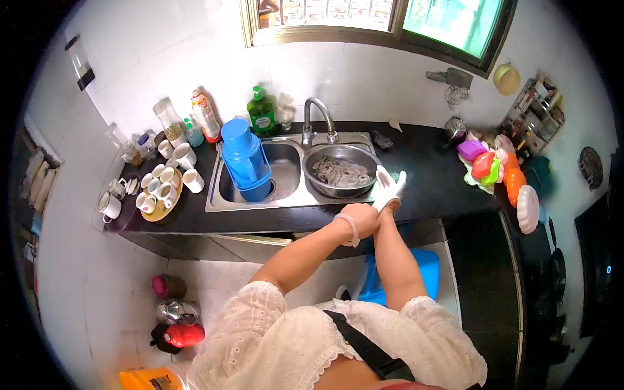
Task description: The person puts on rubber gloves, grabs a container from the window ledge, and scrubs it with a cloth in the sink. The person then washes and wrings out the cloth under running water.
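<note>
A white glove (383,186) covers most of my right hand (389,190), whose fingers are stretched out and apart beside the steel basin. My bare left hand (361,220), with a pale bracelet at the wrist, is closed on the glove's cuff at my right wrist. The steel basin (318,188) sits in the right bowl of the sink (218,205) and holds a wet greyish cloth (341,173). In the left bowl stands a blue thermos jug (244,159). The faucet (318,117) rises behind the two bowls.
To the left is a yellow tray (170,209) of white cups. Green soap (262,116) and other bottles line the wall. Colourful plastic items (484,162) lie at the right. Below the counter is a blue plastic object (426,270); a red thermos (184,335) stands on the floor.
</note>
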### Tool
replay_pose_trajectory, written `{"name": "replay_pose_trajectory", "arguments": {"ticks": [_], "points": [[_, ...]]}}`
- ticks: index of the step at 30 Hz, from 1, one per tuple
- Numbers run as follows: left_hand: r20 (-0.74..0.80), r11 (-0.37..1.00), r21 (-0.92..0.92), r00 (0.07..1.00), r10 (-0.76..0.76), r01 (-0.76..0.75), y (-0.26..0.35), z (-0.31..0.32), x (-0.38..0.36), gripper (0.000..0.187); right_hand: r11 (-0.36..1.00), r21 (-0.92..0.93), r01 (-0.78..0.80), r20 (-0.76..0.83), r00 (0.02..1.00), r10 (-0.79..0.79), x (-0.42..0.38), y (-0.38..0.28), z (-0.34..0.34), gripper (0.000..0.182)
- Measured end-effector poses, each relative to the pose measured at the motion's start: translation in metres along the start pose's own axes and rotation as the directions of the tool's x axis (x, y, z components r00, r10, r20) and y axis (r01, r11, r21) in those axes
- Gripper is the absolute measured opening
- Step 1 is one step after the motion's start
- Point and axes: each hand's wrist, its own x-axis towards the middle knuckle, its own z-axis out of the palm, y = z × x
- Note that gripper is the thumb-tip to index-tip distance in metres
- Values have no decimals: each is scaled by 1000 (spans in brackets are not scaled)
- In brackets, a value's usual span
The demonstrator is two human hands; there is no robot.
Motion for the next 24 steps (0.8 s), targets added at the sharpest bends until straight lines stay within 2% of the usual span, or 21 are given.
{"name": "replay_pose_trajectory", "arguments": {"ticks": [2, 4, 6, 8, 9, 11, 12, 14, 15, 19, 20, 22, 24], "points": [[-38, 999, 21, 999, -26, 27, 0, -1, 8, 37, 982, -188, 10, -16, 1000, -13, -11, 2, 25, 87], [-66, 997, 51, 996, -60, 64, -3, 2, 19, 39, 973, -226, -40, 152, 986, 76, -7, -5, 31, 85], [-215, 997, 21, 974, -72, 79, -8, 0, 37, 35, 977, -129, -169, 135, 973, 187, 63, 21, 6, 54], [-396, 965, 257, 917, 52, 56, -17, -3, 60, 26, 972, -166, -167, -66, 985, 158, 87, 26, -6, 37], [-498, 972, 224, 865, 50, 74, -16, -6, 72, 23, 966, -200, -166, -155, 978, 136, 104, 32, -17, 31], [-692, 985, 145, 721, 32, 96, -9, -14, 98, 16, 997, -63, -51, 21, 998, 52, 125, 46, -39, 21], [-684, 975, 222, 717, 136, 28, -10, -20, 110, 15, 1000, 18, -11, 108, 994, 9, 135, 54, -50, 16], [-638, 927, 364, 699, 322, -95, -14, -25, 128, 13, 998, 3, 66, 346, 936, -63, 131, 46, -56, 17], [-587, 873, 461, 684, 433, -158, -18, -20, 140, 9, 996, 2, 85, 401, 912, -79, 132, 45, -55, 20], [-410, 737, 653, 738, 537, -173, -1, -15, 146, 12, 998, -32, 47, 430, 903, -29, 139, 13, -36, 33], [-439, 760, 610, 703, 560, -225, 2, -8, 151, 14, 999, -48, 22, 417, 909, 0, 138, 3, -35, 37], [-426, 771, 579, 709, 563, -264, 9, -8, 154, 14, 997, -75, 0, 407, 913, 31, 134, -15, -30, 44], [-440, 769, 599, 711, 549, -223, 11, -4, 166, 15, 996, -93, -7, 391, 919, 43, 136, -30, -23, 51]]}}
